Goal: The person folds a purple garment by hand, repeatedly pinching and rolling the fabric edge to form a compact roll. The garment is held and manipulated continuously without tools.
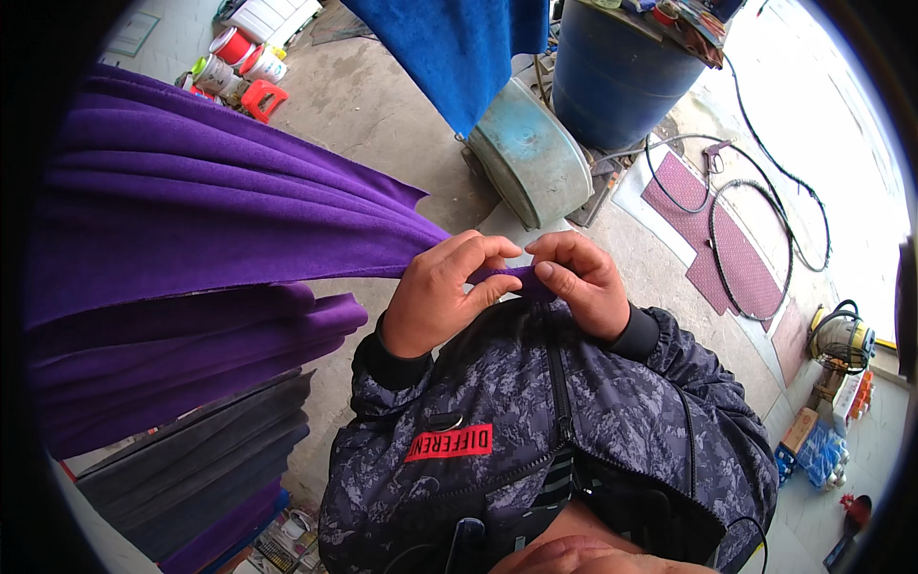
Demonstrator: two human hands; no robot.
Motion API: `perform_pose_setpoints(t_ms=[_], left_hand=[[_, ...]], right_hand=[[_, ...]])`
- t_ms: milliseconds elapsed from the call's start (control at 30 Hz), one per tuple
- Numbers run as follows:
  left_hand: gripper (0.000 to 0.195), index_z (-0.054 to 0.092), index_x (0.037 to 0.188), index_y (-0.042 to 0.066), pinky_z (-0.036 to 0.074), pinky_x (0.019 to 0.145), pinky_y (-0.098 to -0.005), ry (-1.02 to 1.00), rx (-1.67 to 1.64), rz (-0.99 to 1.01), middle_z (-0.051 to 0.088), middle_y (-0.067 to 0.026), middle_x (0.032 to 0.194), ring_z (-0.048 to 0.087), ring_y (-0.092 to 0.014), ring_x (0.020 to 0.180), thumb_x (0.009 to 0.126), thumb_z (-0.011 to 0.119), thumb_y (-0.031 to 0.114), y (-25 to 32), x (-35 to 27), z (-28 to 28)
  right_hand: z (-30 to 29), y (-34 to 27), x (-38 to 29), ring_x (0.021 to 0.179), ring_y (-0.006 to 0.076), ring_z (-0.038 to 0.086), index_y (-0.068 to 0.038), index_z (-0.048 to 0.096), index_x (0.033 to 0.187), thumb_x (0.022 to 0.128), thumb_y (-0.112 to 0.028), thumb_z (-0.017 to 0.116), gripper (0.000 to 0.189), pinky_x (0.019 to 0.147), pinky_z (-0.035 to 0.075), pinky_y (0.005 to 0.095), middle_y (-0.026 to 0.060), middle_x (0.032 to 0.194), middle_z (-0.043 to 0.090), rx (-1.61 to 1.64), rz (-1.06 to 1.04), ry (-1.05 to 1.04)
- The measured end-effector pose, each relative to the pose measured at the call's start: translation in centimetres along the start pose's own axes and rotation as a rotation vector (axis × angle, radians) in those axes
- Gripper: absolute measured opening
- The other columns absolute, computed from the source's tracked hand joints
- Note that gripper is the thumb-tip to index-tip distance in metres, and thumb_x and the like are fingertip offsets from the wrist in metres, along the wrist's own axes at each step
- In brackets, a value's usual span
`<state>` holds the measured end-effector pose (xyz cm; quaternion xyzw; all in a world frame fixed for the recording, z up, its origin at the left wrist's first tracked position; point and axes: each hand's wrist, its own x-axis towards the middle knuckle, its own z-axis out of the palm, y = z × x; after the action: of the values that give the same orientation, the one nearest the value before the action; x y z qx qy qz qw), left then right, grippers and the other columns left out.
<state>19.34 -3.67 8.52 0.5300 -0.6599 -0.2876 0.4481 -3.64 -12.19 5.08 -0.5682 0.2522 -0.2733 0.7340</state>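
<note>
A long purple cloth [237, 208], its surface like towel fabric, stretches in folds from the left towards my chest, narrowing at my hands. My left hand [448, 290] is curled around its gathered part. The thumb and forefinger of that hand stand apart, with a strip of the cloth showing between them. The short end of the cloth is pinched between the thumb and fingers of my right hand [581, 280], just in front of my jacket zip. My fingertips nearly meet above the strip. What the left palm covers is hidden.
More purple cloth [287, 337] and grey cloths [208, 423] hang at the left. A blue cloth [459, 57] hangs ahead, by a worn rounded tub [534, 154] and a blue barrel [624, 72]. A hose [717, 251] with a spray gun [716, 154] lies right. Several buckets [233, 46] stand far left.
</note>
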Motion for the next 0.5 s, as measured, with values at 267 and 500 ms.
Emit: perform_pose_setpoints(t_ms=[267, 500], left_hand=[[0.02, 0.072, 0.107, 0.004, 0.056, 0.072, -0.0362, 0.023, -0.01, 0.019, 0.07, -0.0093, 0.097, 0.071, -0.025, 0.084, 0.092, 0.085, 0.01, 0.37, -0.5, -0.33], [0.021, 0.074, 0.107, 0.001, 0.059, 0.078, -0.0315, 0.015, 0.044, -0.009, 0.073, -0.01, 0.102, 0.073, -0.02, 0.09, 0.092, 0.086, 0.008, 0.33, -0.41, -0.7]], right_hand=[[0.47, -0.48, 0.09, 0.111, 0.0117, 0.066, 0.001, 0.072, 0.124, 0.11, -0.009, 0.065, 0.019, 0.097, 0.053, 0.0287, 0.0041, 0.115, 0.072, -0.025, -0.106, -0.114], [0.68, -0.93, 0.04, 0.106, 0.0093, 0.066, 0.001, 0.072, 0.126, 0.11, -0.011, 0.068, 0.021, 0.094, 0.054, 0.0272, 0.0023, 0.114, 0.073, -0.05, -0.041, -0.075]])
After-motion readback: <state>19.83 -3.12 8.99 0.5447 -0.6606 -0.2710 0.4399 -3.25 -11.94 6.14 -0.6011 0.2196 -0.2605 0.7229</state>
